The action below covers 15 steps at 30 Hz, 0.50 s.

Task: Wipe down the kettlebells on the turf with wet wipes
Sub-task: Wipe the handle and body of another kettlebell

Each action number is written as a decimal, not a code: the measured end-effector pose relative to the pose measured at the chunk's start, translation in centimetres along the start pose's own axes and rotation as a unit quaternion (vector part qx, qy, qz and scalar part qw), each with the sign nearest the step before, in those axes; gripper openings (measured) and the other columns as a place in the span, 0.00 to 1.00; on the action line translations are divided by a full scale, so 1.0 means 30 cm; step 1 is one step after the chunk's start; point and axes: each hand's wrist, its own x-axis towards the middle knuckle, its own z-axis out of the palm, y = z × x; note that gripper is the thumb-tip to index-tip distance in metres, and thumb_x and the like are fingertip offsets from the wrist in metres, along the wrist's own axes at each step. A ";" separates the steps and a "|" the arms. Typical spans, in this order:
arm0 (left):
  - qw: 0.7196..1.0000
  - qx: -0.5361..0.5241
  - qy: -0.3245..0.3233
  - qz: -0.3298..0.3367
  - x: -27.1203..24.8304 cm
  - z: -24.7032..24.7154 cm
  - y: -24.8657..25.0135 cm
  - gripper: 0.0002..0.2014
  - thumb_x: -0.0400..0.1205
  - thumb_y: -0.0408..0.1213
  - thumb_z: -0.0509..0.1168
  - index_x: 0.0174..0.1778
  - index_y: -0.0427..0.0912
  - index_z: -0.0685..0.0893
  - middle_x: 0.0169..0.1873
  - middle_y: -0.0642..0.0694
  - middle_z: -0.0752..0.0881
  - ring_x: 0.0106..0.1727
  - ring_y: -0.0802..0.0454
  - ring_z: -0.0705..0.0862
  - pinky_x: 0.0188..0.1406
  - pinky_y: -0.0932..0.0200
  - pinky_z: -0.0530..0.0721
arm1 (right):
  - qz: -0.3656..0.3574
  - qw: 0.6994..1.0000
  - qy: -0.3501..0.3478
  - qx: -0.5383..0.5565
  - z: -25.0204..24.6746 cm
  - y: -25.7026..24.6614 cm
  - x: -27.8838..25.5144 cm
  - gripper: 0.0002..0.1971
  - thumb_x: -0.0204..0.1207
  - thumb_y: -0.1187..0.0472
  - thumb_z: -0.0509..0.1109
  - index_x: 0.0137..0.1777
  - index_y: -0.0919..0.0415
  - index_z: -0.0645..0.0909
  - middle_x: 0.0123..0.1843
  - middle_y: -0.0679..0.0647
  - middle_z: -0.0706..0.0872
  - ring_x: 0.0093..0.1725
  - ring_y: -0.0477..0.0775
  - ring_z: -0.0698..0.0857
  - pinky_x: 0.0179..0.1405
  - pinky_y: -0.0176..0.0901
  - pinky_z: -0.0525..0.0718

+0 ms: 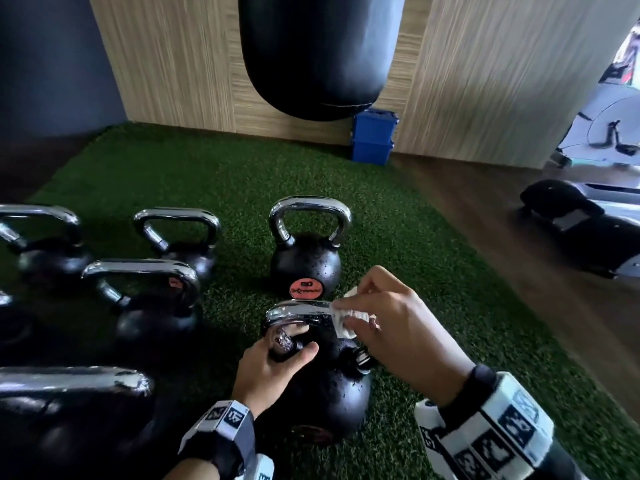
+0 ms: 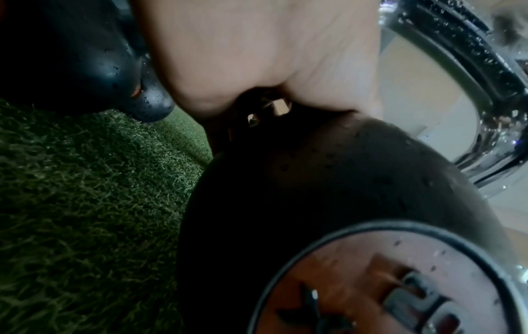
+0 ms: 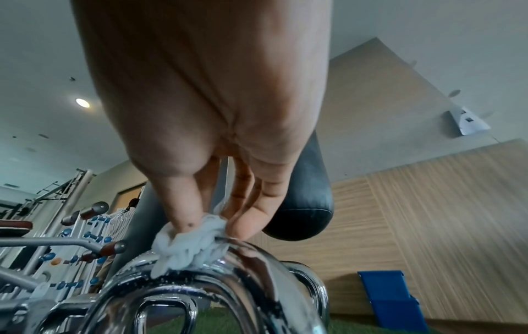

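Observation:
A black kettlebell (image 1: 325, 393) with a wet chrome handle (image 1: 298, 311) stands on the green turf (image 1: 415, 271) in front of me. My left hand (image 1: 277, 358) grips the left leg of that handle where it meets the ball. My right hand (image 1: 381, 323) pinches a crumpled white wet wipe (image 1: 341, 315) and presses it on the handle's top right. In the right wrist view the wet wipe (image 3: 188, 244) sits bunched on the chrome handle (image 3: 228, 282) under thumb and fingers. The left wrist view shows my left hand (image 2: 257, 67) on the black kettlebell (image 2: 314, 180).
Another kettlebell (image 1: 306, 258) with an orange label stands just behind. Several more kettlebells (image 1: 152, 306) crowd the turf to the left. A black punching bag (image 1: 322, 53) hangs ahead over a blue box (image 1: 372, 140). Wooden floor and a black machine (image 1: 581, 230) lie right.

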 end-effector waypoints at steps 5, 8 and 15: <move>1.000 0.010 -0.016 -0.008 -0.001 -0.008 0.011 0.24 0.64 0.74 0.73 0.56 0.77 0.85 0.53 0.78 0.88 0.58 0.78 0.85 0.59 0.77 0.76 | -0.038 0.998 -0.007 -0.044 0.008 -0.046 0.002 0.08 0.75 0.69 0.75 0.50 0.62 0.93 0.45 0.50 0.86 0.49 0.46 0.83 0.49 0.32 0.78; 0.999 0.019 -0.037 -0.015 0.004 -0.018 0.007 0.28 0.63 0.78 0.73 0.59 0.77 0.85 0.55 0.80 0.86 0.58 0.80 0.83 0.58 0.80 0.74 | 0.008 0.997 0.055 -0.045 0.001 0.003 -0.027 0.09 0.74 0.66 0.77 0.50 0.53 0.94 0.42 0.46 0.84 0.41 0.45 0.83 0.41 0.26 0.75; 0.996 0.020 -0.080 -0.033 0.024 -0.036 -0.010 0.30 0.64 0.77 0.75 0.61 0.74 0.87 0.61 0.77 0.85 0.67 0.74 0.82 0.74 0.63 0.75 | 0.057 0.991 0.124 -0.004 0.045 0.049 -0.053 0.08 0.74 0.68 0.75 0.47 0.56 0.94 0.40 0.52 0.84 0.39 0.53 0.85 0.40 0.40 0.81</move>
